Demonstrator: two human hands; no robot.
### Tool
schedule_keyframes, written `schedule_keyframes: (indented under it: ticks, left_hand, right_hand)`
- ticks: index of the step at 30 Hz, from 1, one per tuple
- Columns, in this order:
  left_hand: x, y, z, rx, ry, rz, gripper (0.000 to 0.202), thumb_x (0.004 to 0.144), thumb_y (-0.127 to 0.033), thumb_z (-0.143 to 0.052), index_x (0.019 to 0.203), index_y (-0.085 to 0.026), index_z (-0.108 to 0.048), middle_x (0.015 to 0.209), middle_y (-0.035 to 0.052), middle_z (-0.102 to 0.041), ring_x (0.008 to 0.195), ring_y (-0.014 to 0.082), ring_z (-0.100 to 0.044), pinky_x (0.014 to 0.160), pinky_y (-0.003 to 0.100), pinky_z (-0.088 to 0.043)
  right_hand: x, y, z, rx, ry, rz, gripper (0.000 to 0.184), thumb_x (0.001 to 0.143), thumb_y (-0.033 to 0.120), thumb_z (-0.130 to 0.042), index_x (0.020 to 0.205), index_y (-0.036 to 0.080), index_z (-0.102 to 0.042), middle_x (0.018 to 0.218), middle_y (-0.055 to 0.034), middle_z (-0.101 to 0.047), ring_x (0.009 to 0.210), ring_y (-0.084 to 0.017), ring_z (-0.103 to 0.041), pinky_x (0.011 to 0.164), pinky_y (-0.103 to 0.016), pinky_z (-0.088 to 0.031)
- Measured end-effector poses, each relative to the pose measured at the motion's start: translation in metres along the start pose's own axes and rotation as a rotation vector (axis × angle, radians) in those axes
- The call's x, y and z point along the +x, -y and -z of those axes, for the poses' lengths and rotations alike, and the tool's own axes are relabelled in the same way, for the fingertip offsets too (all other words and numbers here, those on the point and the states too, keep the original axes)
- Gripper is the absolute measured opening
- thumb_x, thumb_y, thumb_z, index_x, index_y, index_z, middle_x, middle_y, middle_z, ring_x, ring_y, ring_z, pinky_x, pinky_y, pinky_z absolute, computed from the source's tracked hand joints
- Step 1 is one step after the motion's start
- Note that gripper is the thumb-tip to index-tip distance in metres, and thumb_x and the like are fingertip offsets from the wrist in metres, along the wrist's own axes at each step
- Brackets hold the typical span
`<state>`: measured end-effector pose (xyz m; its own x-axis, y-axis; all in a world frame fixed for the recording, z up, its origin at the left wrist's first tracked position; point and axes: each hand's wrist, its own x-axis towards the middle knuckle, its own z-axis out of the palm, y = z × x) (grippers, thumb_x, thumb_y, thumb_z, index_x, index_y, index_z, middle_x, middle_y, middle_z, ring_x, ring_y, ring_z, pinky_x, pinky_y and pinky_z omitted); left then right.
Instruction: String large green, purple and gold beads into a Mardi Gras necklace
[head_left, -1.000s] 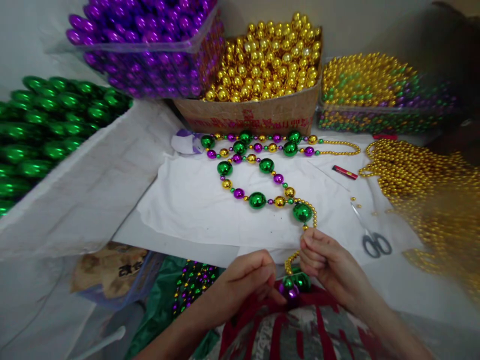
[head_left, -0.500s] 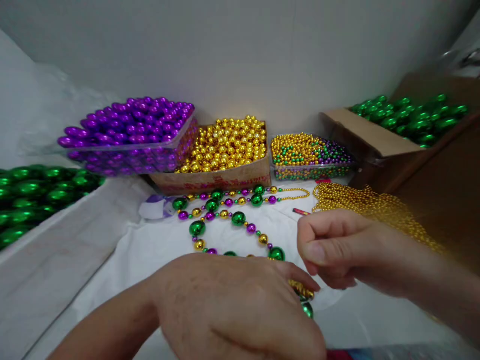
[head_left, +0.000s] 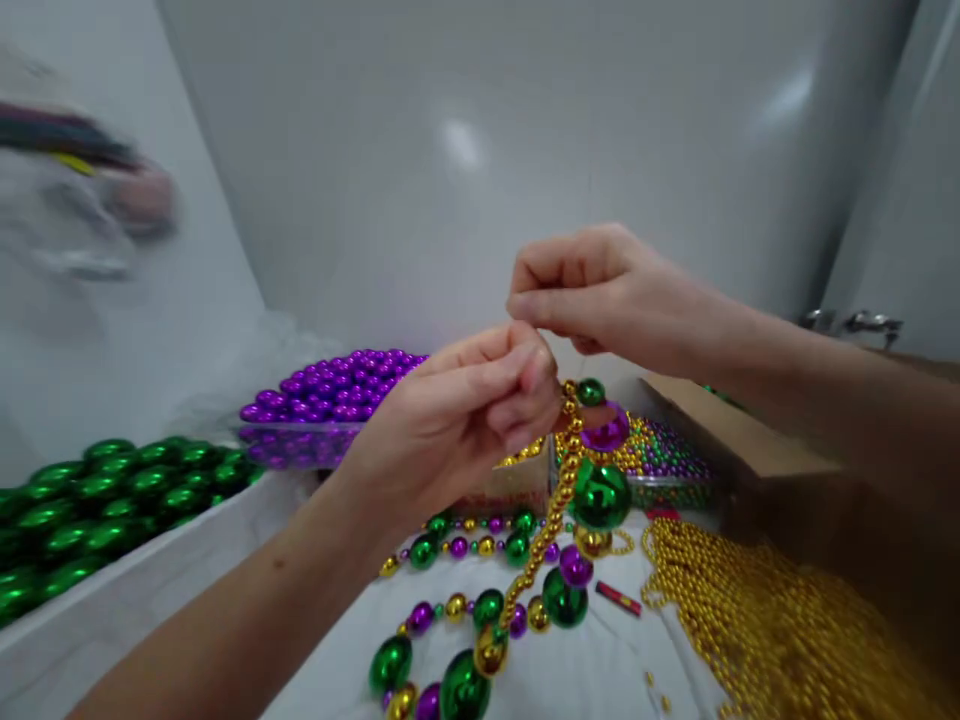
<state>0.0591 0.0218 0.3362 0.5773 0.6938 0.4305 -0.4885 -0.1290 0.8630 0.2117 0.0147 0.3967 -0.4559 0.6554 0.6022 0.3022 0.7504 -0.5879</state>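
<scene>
A bead necklace point(head_left: 602, 495) of green, purple and gold balls hangs from my left hand point(head_left: 465, 410). My left fingers are closed on it, raised over the white cloth point(head_left: 577, 665). A run of small gold beads dangles beside the larger balls, and the lower balls reach down to the cloth. Just above and to the right, my right hand point(head_left: 592, 290) is pinched, with its fingertips close to the left fist. Whatever it pinches is hidden or too thin to make out. A second bead strand point(head_left: 517, 547) lies on the cloth behind.
Purple balls point(head_left: 337, 395) fill a clear bin, beside a cardboard box point(head_left: 514, 485) of gold balls. Small mixed beads point(head_left: 667, 445) sit in another bin. Green balls point(head_left: 112, 500) are at left, gold bead strands point(head_left: 787, 630) at right. A red stick point(head_left: 619, 598) lies on the cloth.
Both my hands have risen from low over the cloth, lifting the necklace so it hangs. My right hand has come in above my left. The view has tilted up.
</scene>
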Motion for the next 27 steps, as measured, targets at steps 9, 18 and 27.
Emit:
schedule_keyframes:
  ticks: [9,18,27]
  left_hand:
    - [-0.067,0.080,0.021,0.056,-0.114,-0.108,0.026,0.089,-0.032,-0.056,0.069,-0.017,-0.049,0.056,-0.0040,-0.039,0.055,0.0093,-0.040,0.054,0.021,-0.033]
    - [-0.156,0.122,0.056,0.424,-0.108,0.412,0.030,0.092,-0.037,-0.053,0.072,-0.014,-0.056,0.066,-0.0002,-0.050,0.063,0.0113,-0.044,0.059,0.024,-0.033]
    - [-0.271,0.212,0.066,0.016,-0.678,0.508,0.033,0.085,-0.044,-0.061,0.068,-0.018,-0.047,0.057,-0.0061,-0.039,0.058,0.0111,-0.040,0.081,0.032,-0.040]
  right_hand:
    - [-0.043,-0.048,-0.047,0.474,-0.002,-0.322,0.018,0.081,0.023,-0.056,0.065,0.018,-0.050,0.046,0.0086,-0.033,0.041,-0.004,-0.024,0.040,-0.022,-0.016]
    - [-0.120,-0.136,-0.176,0.796,-0.198,-0.611,0.024,0.077,0.039,-0.059,0.066,0.019,-0.050,0.045,0.0098,-0.029,0.039,-0.004,-0.022,0.038,-0.022,-0.015]
    - [-0.217,-0.182,-0.331,0.829,-0.303,-0.878,0.026,0.092,0.037,-0.055,0.083,0.013,-0.057,0.070,0.0036,-0.053,0.054,-0.005,-0.048,0.050,-0.019,-0.042]
